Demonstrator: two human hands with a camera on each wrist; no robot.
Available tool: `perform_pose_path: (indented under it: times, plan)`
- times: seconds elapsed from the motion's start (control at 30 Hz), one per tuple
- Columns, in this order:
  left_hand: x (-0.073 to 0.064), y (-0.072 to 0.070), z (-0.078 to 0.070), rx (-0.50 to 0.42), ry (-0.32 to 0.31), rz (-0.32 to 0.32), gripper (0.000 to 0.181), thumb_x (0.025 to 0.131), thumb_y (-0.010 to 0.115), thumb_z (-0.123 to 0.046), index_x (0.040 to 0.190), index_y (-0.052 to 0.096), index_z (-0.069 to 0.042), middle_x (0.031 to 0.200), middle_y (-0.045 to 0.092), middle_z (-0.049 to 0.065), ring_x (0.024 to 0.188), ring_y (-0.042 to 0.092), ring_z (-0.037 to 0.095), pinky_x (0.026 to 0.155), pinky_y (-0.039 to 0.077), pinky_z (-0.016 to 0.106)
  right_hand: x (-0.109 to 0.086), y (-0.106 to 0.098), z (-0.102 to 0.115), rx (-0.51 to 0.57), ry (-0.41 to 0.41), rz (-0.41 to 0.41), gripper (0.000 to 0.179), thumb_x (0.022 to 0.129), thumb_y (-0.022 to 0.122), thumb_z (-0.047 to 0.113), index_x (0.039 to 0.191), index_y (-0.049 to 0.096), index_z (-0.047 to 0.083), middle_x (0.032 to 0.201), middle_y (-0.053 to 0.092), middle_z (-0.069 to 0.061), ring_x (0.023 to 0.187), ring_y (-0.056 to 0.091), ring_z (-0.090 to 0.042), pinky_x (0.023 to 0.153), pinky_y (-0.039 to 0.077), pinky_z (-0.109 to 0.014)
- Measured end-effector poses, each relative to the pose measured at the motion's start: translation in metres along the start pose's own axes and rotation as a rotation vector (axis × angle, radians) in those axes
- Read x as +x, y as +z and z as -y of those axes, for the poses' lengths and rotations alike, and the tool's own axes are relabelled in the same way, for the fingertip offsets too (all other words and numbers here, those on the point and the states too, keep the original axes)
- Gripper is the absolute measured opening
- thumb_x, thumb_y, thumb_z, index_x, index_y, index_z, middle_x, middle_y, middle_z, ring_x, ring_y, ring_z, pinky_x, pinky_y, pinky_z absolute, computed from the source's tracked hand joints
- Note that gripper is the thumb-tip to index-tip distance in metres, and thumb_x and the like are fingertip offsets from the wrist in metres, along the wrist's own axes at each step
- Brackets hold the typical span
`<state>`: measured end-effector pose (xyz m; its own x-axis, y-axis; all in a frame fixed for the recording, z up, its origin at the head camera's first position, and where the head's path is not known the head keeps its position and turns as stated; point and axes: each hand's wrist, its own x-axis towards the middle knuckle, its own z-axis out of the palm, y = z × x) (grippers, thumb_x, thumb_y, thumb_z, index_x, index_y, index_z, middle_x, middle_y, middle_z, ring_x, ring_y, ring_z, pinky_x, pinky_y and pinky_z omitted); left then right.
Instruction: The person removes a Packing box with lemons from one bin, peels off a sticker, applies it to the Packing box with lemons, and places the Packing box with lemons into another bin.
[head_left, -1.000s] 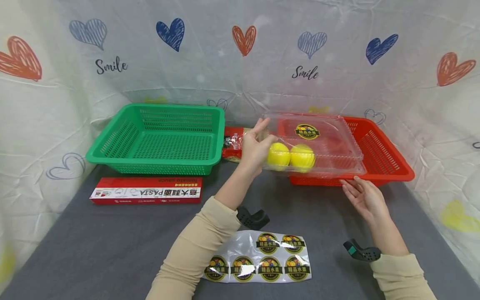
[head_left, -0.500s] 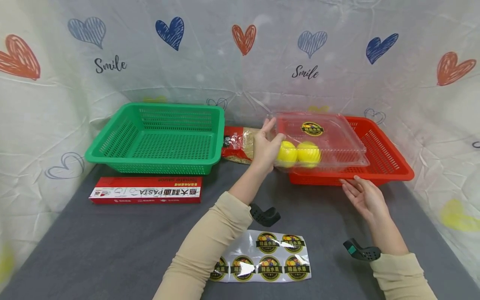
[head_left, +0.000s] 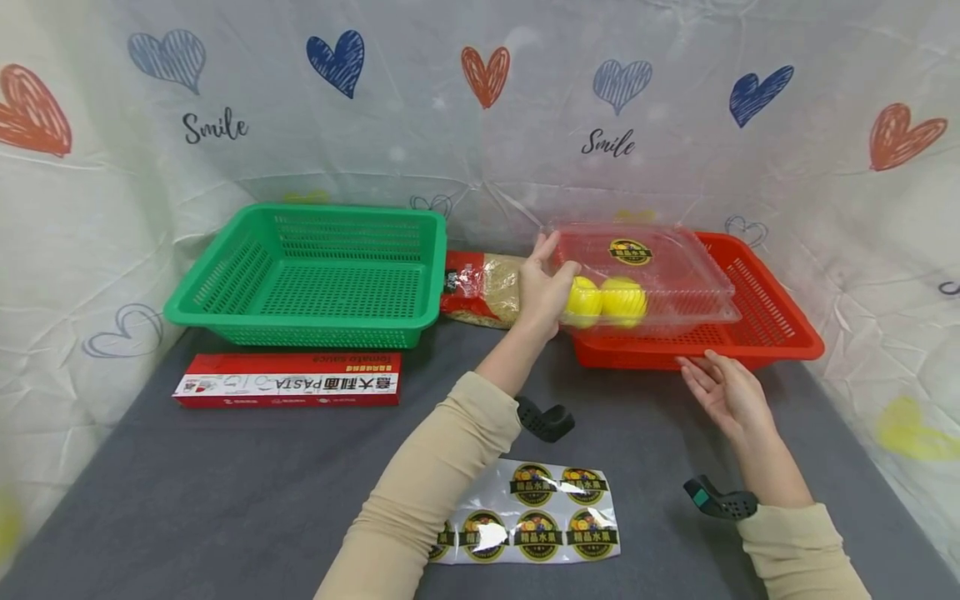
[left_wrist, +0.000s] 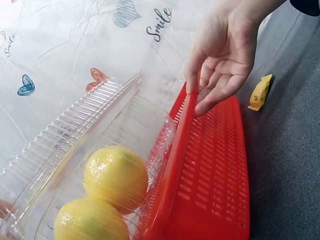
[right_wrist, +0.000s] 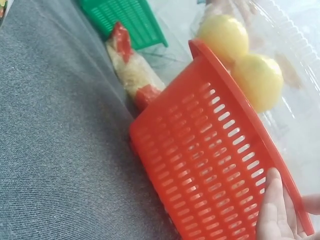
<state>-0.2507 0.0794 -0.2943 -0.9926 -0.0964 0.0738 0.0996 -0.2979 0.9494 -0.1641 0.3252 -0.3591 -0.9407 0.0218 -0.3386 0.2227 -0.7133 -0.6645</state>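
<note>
My left hand [head_left: 546, 287] grips the left end of a clear plastic clamshell box [head_left: 678, 287]. Two round yellow fruits [left_wrist: 116, 176] lie inside it, and its lid bears a round black-and-gold sticker [head_left: 631, 252]. The box is over the red basket [head_left: 783, 333], covering much of its opening; whether it touches the basket floor I cannot tell. My right hand [head_left: 729, 396] pinches the basket's front rim, thumb on top and fingers against the outer wall, as the left wrist view shows. In the right wrist view the fruits [right_wrist: 257, 80] show just beyond the rim.
A green basket [head_left: 431, 312] stands at the back left, with a red pasta box [head_left: 288, 381] before it. Between the baskets lies a red-and-tan bag [head_left: 498, 287]. A sticker sheet [head_left: 498, 483] lies in front, partly under my left arm. A yellow wrapper [left_wrist: 260, 92] shows in the left wrist view.
My left hand has moved the clamshell box to the right, further over the red basket, uncovering more of the bag. My right hand has stayed on the basket rim.
</note>
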Motion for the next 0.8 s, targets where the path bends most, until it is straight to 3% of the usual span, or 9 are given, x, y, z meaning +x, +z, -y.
perform_pose_path:
  times: [0.13, 0.27, 0.4, 0.47, 0.53, 0.6, 0.63, 0.77, 0.8]
  plan:
    - [0.001, 0.008, 0.001, 0.008, -0.003, -0.003, 0.054, 0.081, 0.055, 0.008, 0.133, 0.047, -0.006, 0.148, 0.026, 0.004, 0.134, 0.023, 0.014, 0.055, 0.038, 0.015, 0.001, 0.001, 0.000, 0.005, 0.001, -0.006, 0.022, 0.091, 0.056, 0.016, 0.109, 0.046, 0.011, 0.096, 0.060, -0.006, 0.086, 0.066, -0.024, 0.083, 0.049, -0.033]
    - [0.000, 0.015, 0.004, 0.015, -0.024, -0.008, 0.054, 0.082, 0.056, 0.006, 0.134, 0.047, -0.009, 0.148, 0.026, 0.002, 0.135, 0.022, 0.014, 0.054, 0.039, 0.014, 0.001, 0.001, 0.000, 0.020, 0.014, -0.002, 0.023, 0.091, 0.055, 0.016, 0.112, 0.046, 0.012, 0.096, 0.061, -0.007, 0.087, 0.066, -0.024, 0.084, 0.048, -0.033]
    - [-0.002, 0.022, 0.008, 0.022, -0.025, -0.019, 0.057, 0.082, 0.057, 0.005, 0.135, 0.045, -0.011, 0.147, 0.028, -0.001, 0.134, 0.024, 0.012, 0.065, 0.045, 0.013, 0.000, 0.000, 0.000, 0.029, 0.021, 0.000, 0.020, 0.091, 0.055, 0.017, 0.110, 0.048, 0.011, 0.095, 0.063, -0.007, 0.086, 0.066, -0.025, 0.085, 0.048, -0.033]
    - [-0.002, 0.024, 0.009, 0.033, -0.018, -0.026, 0.060, 0.081, 0.059, 0.004, 0.137, 0.044, -0.014, 0.146, 0.030, -0.003, 0.131, 0.028, 0.010, 0.064, 0.045, 0.014, 0.000, 0.000, -0.001, 0.028, 0.021, 0.004, 0.019, 0.091, 0.055, 0.017, 0.109, 0.048, 0.011, 0.095, 0.063, -0.007, 0.086, 0.066, -0.025, 0.086, 0.047, -0.033]
    - [-0.002, 0.026, 0.010, 0.040, -0.010, -0.023, 0.062, 0.081, 0.059, 0.003, 0.138, 0.043, -0.016, 0.146, 0.030, -0.004, 0.125, 0.034, 0.008, 0.061, 0.046, 0.015, 0.001, -0.001, -0.001, 0.027, 0.016, 0.005, 0.019, 0.092, 0.054, 0.017, 0.108, 0.048, 0.011, 0.094, 0.063, -0.008, 0.086, 0.066, -0.025, 0.084, 0.048, -0.033]
    - [-0.002, 0.029, 0.011, 0.047, -0.004, -0.014, 0.063, 0.081, 0.059, 0.003, 0.138, 0.042, -0.018, 0.145, 0.030, -0.004, 0.100, 0.049, 0.010, 0.056, 0.045, 0.016, 0.001, -0.001, 0.000, 0.030, 0.012, 0.007, 0.019, 0.092, 0.054, 0.016, 0.109, 0.049, 0.011, 0.094, 0.063, -0.008, 0.086, 0.066, -0.025, 0.084, 0.048, -0.033]
    - [-0.003, 0.030, 0.011, 0.055, -0.004, -0.011, 0.063, 0.081, 0.060, 0.002, 0.138, 0.042, -0.019, 0.145, 0.030, -0.004, 0.095, 0.048, 0.009, 0.052, 0.043, 0.016, 0.001, -0.001, 0.000, 0.032, 0.012, 0.006, 0.019, 0.092, 0.054, 0.017, 0.109, 0.049, 0.011, 0.094, 0.063, -0.007, 0.086, 0.066, -0.025, 0.084, 0.049, -0.033]
    - [-0.002, 0.035, 0.013, 0.061, 0.004, 0.006, 0.061, 0.082, 0.059, 0.003, 0.137, 0.043, -0.018, 0.147, 0.029, -0.003, 0.104, 0.049, 0.010, 0.058, 0.046, 0.016, 0.001, 0.000, 0.001, 0.041, 0.022, 0.004, 0.016, 0.092, 0.054, 0.017, 0.107, 0.051, 0.011, 0.094, 0.064, -0.007, 0.086, 0.066, -0.025, 0.083, 0.049, -0.032]
    - [-0.002, 0.036, 0.014, 0.066, 0.008, 0.006, 0.061, 0.082, 0.060, 0.003, 0.137, 0.044, -0.018, 0.147, 0.029, -0.002, 0.116, 0.042, 0.008, 0.062, 0.048, 0.017, 0.001, 0.000, 0.001, 0.043, 0.025, 0.004, 0.016, 0.092, 0.054, 0.017, 0.106, 0.051, 0.011, 0.094, 0.064, -0.008, 0.086, 0.066, -0.025, 0.083, 0.049, -0.032]
